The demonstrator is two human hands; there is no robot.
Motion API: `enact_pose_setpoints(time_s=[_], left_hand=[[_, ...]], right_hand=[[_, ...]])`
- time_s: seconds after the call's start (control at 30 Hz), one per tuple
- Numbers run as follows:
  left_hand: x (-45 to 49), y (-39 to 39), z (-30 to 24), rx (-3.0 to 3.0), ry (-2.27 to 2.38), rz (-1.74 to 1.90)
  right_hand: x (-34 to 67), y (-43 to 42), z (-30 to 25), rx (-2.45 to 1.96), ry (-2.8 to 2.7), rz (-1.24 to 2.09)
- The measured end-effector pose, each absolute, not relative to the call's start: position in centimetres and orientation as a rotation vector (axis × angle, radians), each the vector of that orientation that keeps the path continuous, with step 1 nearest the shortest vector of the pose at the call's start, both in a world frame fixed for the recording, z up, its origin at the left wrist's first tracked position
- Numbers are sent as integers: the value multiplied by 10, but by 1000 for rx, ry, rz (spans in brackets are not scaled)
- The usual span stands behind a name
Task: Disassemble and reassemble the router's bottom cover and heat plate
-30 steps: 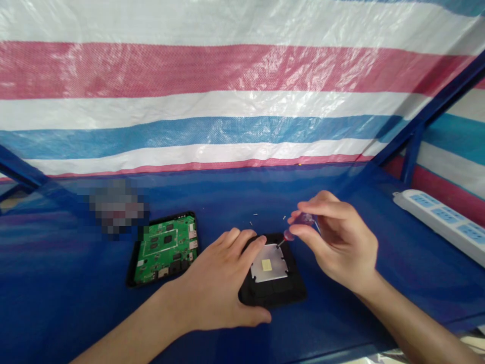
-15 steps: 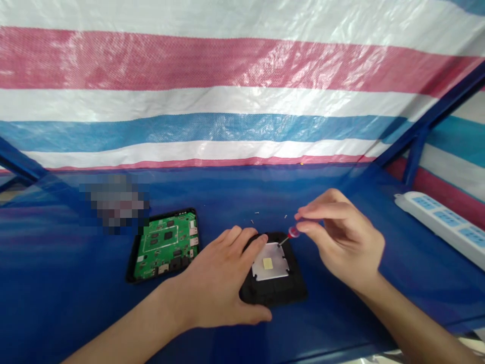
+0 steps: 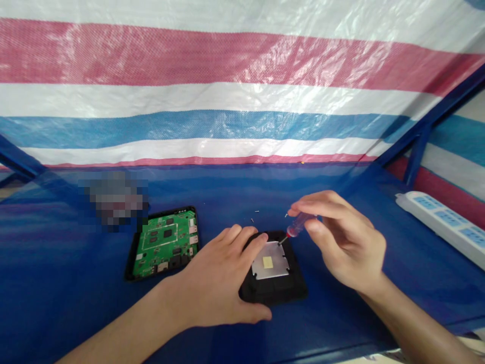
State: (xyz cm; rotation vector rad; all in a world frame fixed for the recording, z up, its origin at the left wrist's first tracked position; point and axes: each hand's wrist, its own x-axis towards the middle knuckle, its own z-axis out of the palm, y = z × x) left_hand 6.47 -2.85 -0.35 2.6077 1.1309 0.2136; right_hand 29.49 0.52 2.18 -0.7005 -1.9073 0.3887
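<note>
A black square case half (image 3: 278,292) lies on the blue table with a silver metal plate (image 3: 271,262) inside it, a small yellow pad at the plate's middle. My left hand (image 3: 217,280) lies over the case's left side, fingers spread on its far left corner and thumb along its front edge. My right hand (image 3: 343,242) pinches a small red-handled screwdriver (image 3: 296,227), its tip down at the plate's far right corner.
A second black case half holding a green circuit board (image 3: 164,243) lies to the left. Tiny loose screws (image 3: 253,217) are scattered behind the case. A white power strip (image 3: 441,225) runs along the right. A striped tarp hangs behind; blue frame bars stand at both sides.
My right hand's fingers have shifted on the screwdriver handle, which has turned slightly while its tip stays at the plate's corner. My left hand has kept its place on the case.
</note>
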Motion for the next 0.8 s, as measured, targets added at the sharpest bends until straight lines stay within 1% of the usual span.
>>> enact_pose_setpoints(time_s=[0.13, 0.33, 0.47, 0.57, 0.67, 0.8], left_hand=[[66, -28, -2, 2609, 1134, 215], [65, -28, -3, 2603, 1120, 257], [65, -28, -3, 2609, 1124, 252], [66, -28, -1, 2601, 1121, 254], [66, -28, -1, 2597, 1113, 261], [65, -27, -1, 2618, 1109, 242]], right_hand=[[294, 3, 19, -736, -1871, 517], [296, 7, 18, -680, -1867, 323], [296, 2, 24, -722, -1962, 447], [294, 2, 20, -745, -1890, 496], [295, 7, 15, -731, -1818, 428], [298, 7, 19, -689, -1882, 350]])
